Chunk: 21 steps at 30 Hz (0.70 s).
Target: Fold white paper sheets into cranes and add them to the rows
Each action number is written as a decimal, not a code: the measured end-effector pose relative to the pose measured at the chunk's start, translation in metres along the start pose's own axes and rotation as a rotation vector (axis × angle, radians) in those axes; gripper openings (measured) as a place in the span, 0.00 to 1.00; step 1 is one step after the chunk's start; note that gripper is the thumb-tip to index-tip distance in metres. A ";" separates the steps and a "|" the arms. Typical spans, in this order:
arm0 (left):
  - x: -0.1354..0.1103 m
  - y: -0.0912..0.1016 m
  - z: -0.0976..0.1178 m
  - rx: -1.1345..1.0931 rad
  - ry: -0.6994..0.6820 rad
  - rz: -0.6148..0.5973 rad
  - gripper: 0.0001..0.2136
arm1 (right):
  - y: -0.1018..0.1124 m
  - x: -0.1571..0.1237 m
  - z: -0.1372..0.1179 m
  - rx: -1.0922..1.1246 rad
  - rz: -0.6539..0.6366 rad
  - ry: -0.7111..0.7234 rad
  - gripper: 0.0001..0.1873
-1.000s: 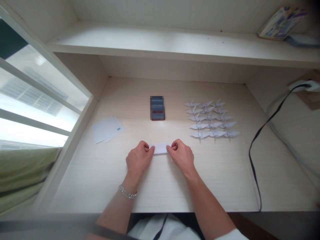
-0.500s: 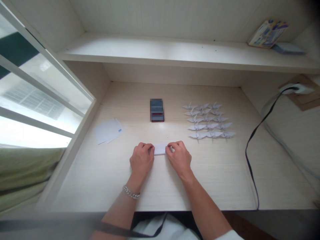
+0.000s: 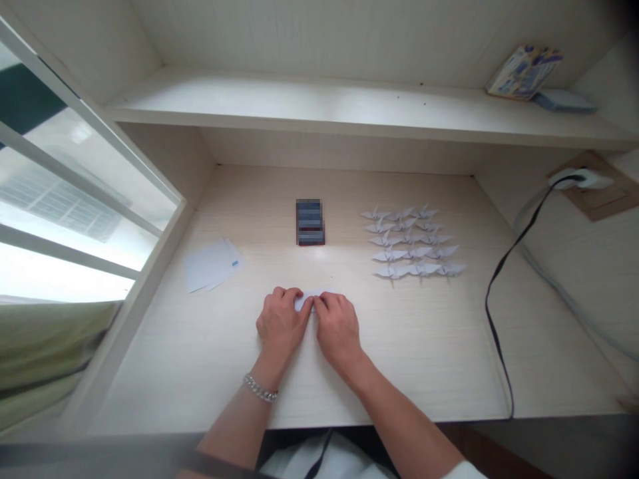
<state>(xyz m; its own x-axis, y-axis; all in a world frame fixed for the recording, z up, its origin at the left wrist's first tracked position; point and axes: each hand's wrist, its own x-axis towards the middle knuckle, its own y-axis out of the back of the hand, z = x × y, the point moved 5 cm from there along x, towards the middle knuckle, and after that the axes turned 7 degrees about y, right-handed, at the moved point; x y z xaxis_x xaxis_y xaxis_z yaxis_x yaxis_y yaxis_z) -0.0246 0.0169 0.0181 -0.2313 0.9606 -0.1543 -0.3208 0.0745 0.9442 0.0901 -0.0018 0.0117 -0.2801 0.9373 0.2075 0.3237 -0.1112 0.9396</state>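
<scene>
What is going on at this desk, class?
A person's left hand and right hand meet over a small folded white paper on the desk, fingertips pinching it. Rows of paper cranes sit to the right, loose white sheets to the left, and a dark blurred block lies behind.

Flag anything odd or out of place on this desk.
Nothing spilled or damaged. The left hand and right hand pinch a folded paper; cranes sit in tidy rows. Only the loose sheets lie fanned askew, and a black cable trails off the desk.
</scene>
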 end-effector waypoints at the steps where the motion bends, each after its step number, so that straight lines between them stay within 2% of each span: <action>1: 0.000 0.000 0.000 0.004 -0.003 -0.001 0.16 | -0.002 -0.003 -0.004 0.009 0.001 0.014 0.15; 5: -0.001 -0.001 -0.001 0.009 -0.025 0.010 0.17 | -0.007 -0.014 -0.012 0.068 0.015 0.043 0.20; 13: -0.002 -0.005 -0.003 0.023 -0.113 0.100 0.16 | -0.012 -0.023 -0.007 0.081 -0.019 0.049 0.26; 21: -0.011 0.002 -0.026 -0.108 -0.278 0.149 0.11 | -0.012 -0.024 -0.009 0.072 -0.018 0.054 0.26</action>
<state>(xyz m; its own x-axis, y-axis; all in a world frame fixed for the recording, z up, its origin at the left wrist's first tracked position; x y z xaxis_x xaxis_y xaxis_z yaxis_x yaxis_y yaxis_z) -0.0463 0.0001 0.0138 -0.0284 0.9962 0.0821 -0.4009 -0.0866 0.9120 0.0849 -0.0256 -0.0022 -0.3339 0.9197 0.2067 0.3820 -0.0685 0.9216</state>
